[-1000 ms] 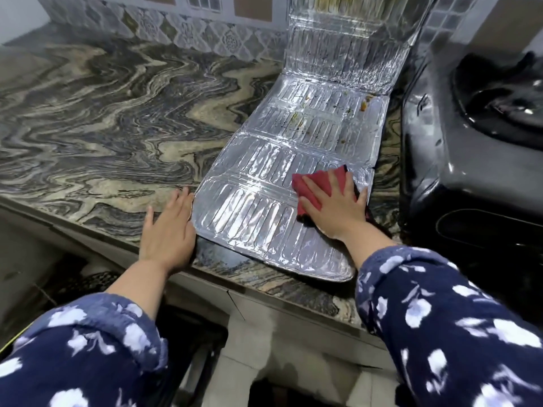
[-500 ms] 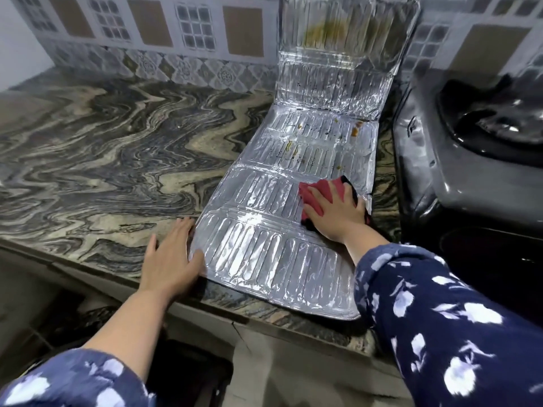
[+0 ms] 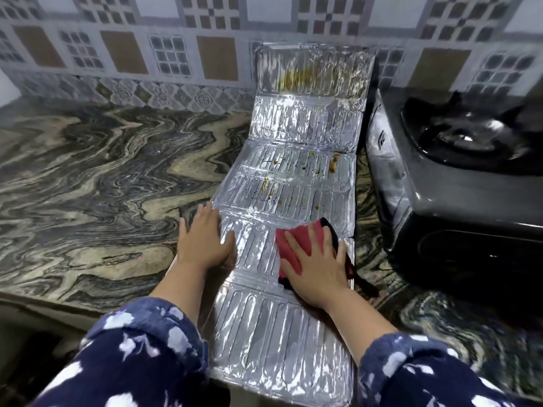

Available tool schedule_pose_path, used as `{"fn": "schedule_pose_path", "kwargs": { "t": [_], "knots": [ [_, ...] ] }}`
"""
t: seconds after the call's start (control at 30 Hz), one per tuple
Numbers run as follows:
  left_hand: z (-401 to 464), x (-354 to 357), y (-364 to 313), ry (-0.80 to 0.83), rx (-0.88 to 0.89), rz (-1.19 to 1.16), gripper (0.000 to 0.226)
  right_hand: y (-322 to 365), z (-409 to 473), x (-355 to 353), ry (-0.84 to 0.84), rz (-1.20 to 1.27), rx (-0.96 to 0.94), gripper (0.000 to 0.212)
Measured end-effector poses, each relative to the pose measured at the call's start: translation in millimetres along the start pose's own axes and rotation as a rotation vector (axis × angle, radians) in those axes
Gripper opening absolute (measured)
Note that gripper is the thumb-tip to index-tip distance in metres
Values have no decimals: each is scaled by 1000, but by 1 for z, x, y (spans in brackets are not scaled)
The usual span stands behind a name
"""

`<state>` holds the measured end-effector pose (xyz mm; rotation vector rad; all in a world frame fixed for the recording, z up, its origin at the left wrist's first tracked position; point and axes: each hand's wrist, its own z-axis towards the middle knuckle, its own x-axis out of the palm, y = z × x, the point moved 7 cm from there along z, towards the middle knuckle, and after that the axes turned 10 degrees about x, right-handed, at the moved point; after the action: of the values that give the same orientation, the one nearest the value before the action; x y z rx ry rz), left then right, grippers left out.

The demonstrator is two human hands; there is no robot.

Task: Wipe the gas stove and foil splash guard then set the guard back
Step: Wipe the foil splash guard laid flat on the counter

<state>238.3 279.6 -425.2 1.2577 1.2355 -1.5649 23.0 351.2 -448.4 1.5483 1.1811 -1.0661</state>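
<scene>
- Foil guard [image 3: 293,201] is laid flat on the marbled counter [image 3: 88,186], left of the stove [image 3: 455,201]; its far panels are propped against the tiled wall [image 3: 176,54].
- Red cloth [image 3: 305,245] is pressed flat on the guard's right side under the right hand [image 3: 314,268]; palm is spread, nothing is clenched.
- Guard's left edge is pinned by the left hand [image 3: 205,239], also flat and open, holding nothing.
- Near panels look clean, judged wiped.
- Yellow-brown splatter is seen on the middle panels beyond the cloth, and a smear on the top panel at the wall; these are left to do.
- Stove state can't be judged; its surface is dark and glossy.
- Guard is not yet set back in place.
</scene>
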Motion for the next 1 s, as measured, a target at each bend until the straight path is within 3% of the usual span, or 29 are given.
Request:
{"fn": "schedule_pose_path", "kwargs": {
  "t": [0.2,0.4,0.5,0.57,0.63,1.0],
  "knots": [
    [14,21,8,65,-1,39,71,27,6,2,41,32,-7,65],
    [10,28,6,-16,-30,66,77,43,40,-3,77,-87,42,62],
    [10,29,6,-20,-21,68,70,39,45,-22,-49,-269,-169,71],
    [10,28,5,-26,-17,75,70,35,42,-23,-75,-236,-379,71],
    [10,28,5,-27,-13,74,70,31,39,-14,-62,-173,-455,66],
    [9,27,6,-34,-14,63,77,-24,131,-31,-78,-87,-5,70]
  ]
}}
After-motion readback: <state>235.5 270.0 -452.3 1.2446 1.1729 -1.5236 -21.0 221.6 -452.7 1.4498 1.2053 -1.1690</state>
